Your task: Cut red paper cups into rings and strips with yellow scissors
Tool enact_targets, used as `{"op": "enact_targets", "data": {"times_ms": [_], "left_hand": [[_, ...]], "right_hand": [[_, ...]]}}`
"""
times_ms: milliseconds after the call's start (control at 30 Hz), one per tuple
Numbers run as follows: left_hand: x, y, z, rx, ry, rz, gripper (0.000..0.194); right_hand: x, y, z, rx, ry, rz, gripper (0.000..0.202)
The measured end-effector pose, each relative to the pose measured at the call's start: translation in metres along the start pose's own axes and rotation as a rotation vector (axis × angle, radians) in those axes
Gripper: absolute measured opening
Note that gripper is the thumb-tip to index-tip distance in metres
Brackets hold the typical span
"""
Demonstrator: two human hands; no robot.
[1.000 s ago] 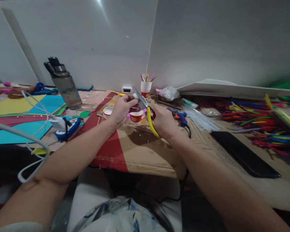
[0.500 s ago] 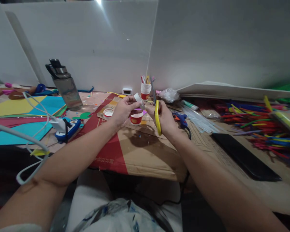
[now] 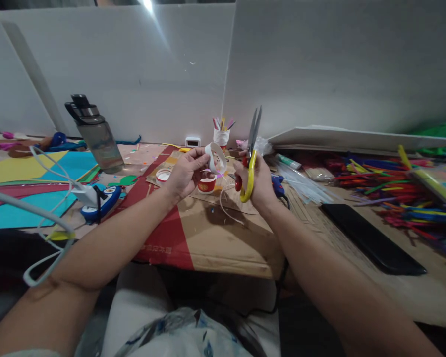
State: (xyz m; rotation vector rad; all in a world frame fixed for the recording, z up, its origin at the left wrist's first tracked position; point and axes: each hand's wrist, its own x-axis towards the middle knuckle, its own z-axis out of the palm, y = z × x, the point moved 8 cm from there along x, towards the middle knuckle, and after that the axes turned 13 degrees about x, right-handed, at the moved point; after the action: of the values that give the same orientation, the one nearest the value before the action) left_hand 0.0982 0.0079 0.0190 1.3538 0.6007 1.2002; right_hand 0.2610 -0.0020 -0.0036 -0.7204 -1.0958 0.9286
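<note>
Pinched in my left hand (image 3: 188, 173) is a white paper ring (image 3: 212, 157), held up over the cardboard. My right hand (image 3: 258, 181) grips yellow-and-red scissors (image 3: 250, 173) by the handles, blades pointing up and a little apart. A thin pale strip (image 3: 230, 213) curls over the cardboard below, between the hands. Just under the ring stands a short red paper cup piece (image 3: 207, 186). Left of it, partly behind my left hand, lies another short white-and-red cup piece (image 3: 162, 176).
Behind the hands stands a white cup stack (image 3: 221, 137) with pens. A water bottle (image 3: 100, 141) and coloured paper (image 3: 26, 203) are at left. A blue glue gun (image 3: 278, 186), black phone (image 3: 373, 238) and pipe cleaners (image 3: 386, 178) lie at right. Flattened cardboard (image 3: 226, 243) covers the middle.
The scissors have moved right, away from the white ring, and their blades now show apart. The ring has turned so its opening shows. The pale strip now dangles over the cardboard.
</note>
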Motion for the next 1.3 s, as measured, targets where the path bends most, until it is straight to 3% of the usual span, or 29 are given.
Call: {"op": "enact_targets", "data": {"times_ms": [100,267,333,467,600,667,833,1000,1133,1300], "left_hand": [[-0.002,0.002,0.004,-0.002,-0.052,0.023,0.029],[-0.006,0.000,0.014,0.050,-0.121,0.050,0.032],[-0.005,-0.002,0.012,0.071,-0.086,0.051,0.034],[-0.001,0.001,-0.002,0.266,0.092,0.121,0.036],[-0.001,-0.002,0.005,0.483,0.007,0.134,0.027],[-0.002,-0.001,0.003,0.524,0.018,0.138,0.024],[0.006,0.008,-0.020,0.357,0.151,0.198,0.015],[0.013,0.014,-0.040,0.270,0.261,0.235,0.016],[0.011,0.017,-0.041,0.237,0.327,0.210,0.017],[0.008,0.017,-0.038,0.215,0.316,0.209,0.015]], "right_hand": [[0.001,0.006,0.004,0.071,-0.036,0.074,0.042],[-0.002,-0.004,0.012,-0.019,-0.061,0.012,0.036],[-0.002,-0.007,0.011,-0.058,-0.034,0.007,0.033],[-0.006,-0.007,0.015,-0.150,-0.064,0.036,0.028],[-0.015,-0.009,0.024,-0.247,-0.138,0.035,0.028],[-0.017,-0.009,0.030,-0.240,-0.188,0.025,0.029],[-0.016,-0.017,0.033,-0.395,-0.257,-0.152,0.034],[-0.018,-0.016,0.036,-0.738,-0.318,-0.177,0.029],[-0.021,-0.012,0.039,-0.877,-0.342,-0.162,0.032],[-0.023,-0.013,0.039,-0.910,-0.357,-0.219,0.036]]}}
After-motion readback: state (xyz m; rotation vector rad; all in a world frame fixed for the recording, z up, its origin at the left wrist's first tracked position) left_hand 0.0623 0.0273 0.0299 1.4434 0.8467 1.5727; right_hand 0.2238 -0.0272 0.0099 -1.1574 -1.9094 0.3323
